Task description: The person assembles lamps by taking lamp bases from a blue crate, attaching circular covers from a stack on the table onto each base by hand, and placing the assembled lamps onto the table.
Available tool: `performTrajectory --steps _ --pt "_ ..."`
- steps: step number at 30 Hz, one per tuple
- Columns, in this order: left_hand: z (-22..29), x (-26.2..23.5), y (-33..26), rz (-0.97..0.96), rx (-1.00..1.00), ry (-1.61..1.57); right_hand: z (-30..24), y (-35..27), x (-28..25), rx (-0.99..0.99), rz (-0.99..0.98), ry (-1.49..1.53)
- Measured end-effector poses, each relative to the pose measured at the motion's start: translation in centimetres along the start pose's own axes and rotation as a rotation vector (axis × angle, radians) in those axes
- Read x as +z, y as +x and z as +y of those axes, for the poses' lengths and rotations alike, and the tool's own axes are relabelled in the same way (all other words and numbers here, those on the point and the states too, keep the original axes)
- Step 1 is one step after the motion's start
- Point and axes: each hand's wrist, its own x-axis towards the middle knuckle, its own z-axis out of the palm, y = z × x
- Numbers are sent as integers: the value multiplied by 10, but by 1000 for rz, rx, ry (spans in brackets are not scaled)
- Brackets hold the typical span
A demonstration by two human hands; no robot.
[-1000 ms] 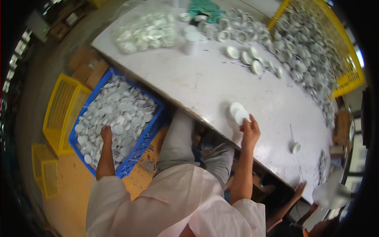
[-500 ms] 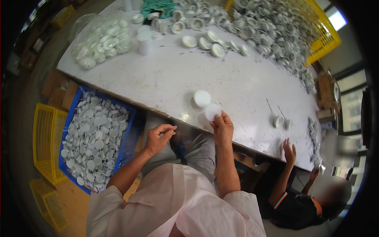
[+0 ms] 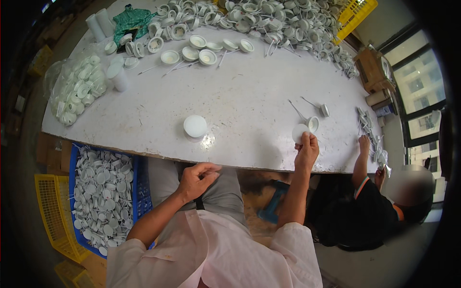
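My right hand [image 3: 307, 151] pinches a thin white round disc [image 3: 300, 132] by its near edge, just above the table's front part. Right beside the disc lies a white round cup-shaped housing [image 3: 313, 125] with a thin wire lead; the disc partly overlaps it in view. A second housing [image 3: 325, 110] rests a little farther right on its side. My left hand [image 3: 198, 181] hangs over my lap at the table edge, fingers loosely bent and thumb apart, with nothing seen in it. Ahead of it stands a short stack of white discs [image 3: 195, 126].
Several housings [image 3: 208, 57] lie before a large heap [image 3: 288, 19]. At the far left are a bag of white parts [image 3: 79, 91] and white cylinders [image 3: 116, 78]. A blue crate [image 3: 73, 168] of discs stands below left. A co-worker's hand [image 3: 363, 143] works at the right.
My right hand has carried the disc away from the stack, rightward to the housing. My left hand stays near my lap. The view has turned right, and the co-worker's raised hand has lowered toward the table.
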Motion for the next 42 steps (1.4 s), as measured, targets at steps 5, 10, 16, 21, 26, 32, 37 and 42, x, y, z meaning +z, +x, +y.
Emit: performTrajectory --steps 5,10,16,21,26,32,37,42 --pt "32 38 41 -118 28 -115 -11 -40 37 126 -189 105" --pt "32 64 71 -82 55 -218 -15 -72 43 220 -264 230" --pt "24 66 66 -158 -18 50 -1 24 -25 -136 -25 100" --pt "13 65 56 -137 -20 89 21 141 -80 -5 -32 55" --pt "22 61 64 -49 12 218 41 131 -53 156 -350 114" --pt "-1 68 120 -7 455 669 42 59 -24 74 -302 228" --pt "4 78 171 -102 349 756 37 8 -36 253 64 344" --pt "-1 83 189 -22 283 670 24 -25 -28 363 180 497"
